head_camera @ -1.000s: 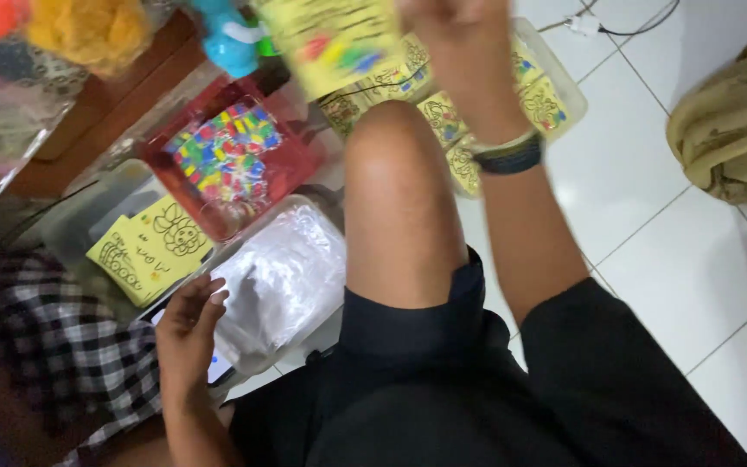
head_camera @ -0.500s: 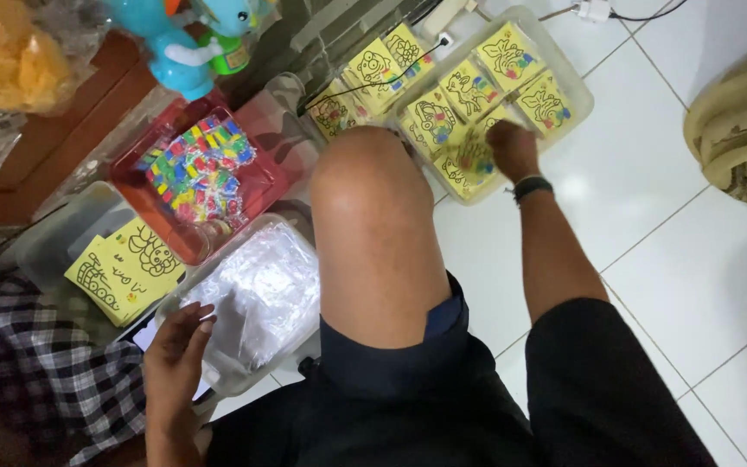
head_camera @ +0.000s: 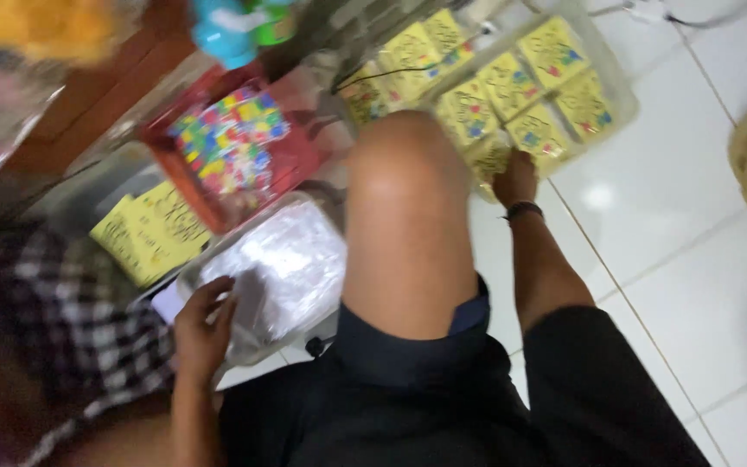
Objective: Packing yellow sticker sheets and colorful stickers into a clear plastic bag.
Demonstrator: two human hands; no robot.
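**Reaching into two clear tubs on the floor**

Your right hand [head_camera: 514,177] presses, fingers curled, on a yellow packet [head_camera: 488,158] at the near edge of the clear tray [head_camera: 617,104]; whether it grips is unclear. The packets lie flat in rows, printed faces up, likely for easy picking. Your left hand [head_camera: 202,329], fingers spread wide, rests on the rim of the tub of clear bags [head_camera: 283,264], seemingly steadying it.

Even indoor light, glare on white floor tiles [head_camera: 650,259], heavy motion blur.
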